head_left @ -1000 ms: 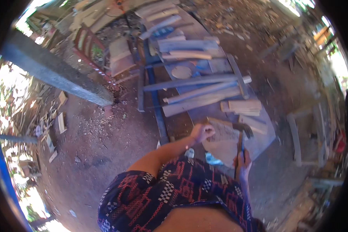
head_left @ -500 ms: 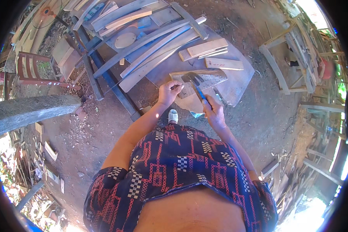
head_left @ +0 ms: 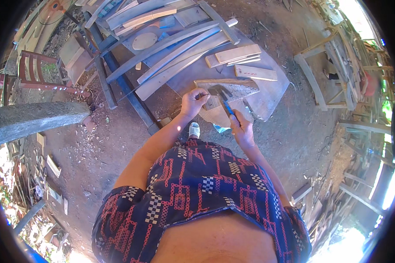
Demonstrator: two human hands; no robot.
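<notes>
1. Since the view of a second ago, a dark-headed hammer with a blue shaft (head_left: 227, 106) has come across from the far right part of the work to just beside the left fingertips; over the last half second hardly anything shifts.

2. Work centres on a tapered, grey-brown wooden board (head_left: 243, 90) with a lighter brown upper edge, which lies on a broad, dull grey-brown tabletop (head_left: 274, 96) at about twelve o'clock from the person's body, its narrow end toward three o'clock.

3. At the board's nine o'clock end is the person's bare left hand (head_left: 194, 103), thumb and fingertips drawn close together at the board; whether they pinch something small, such as a nail, cannot be told.

4. At five o'clock from the board, the bare right hand (head_left: 242, 127) is wrapped around the hammer's shaft, the head pointing toward eleven o'clock, over the board. Whether head and wood touch is unclear. The two hands are apart.

5. Around the board, a stack of pale, flat wooden pieces (head_left: 238, 53) lies near twelve o'clock, a single pale, oblong wooden block (head_left: 255, 73) toward one, and long, greyish wooden planks (head_left: 180, 55) toward ten.

6. The step in hand looks like lining up the hammer at the spot the left fingers mark. A next move seems to call for a steady board, a short, controlled swing, and left fingertips kept out of the head's path.
</notes>
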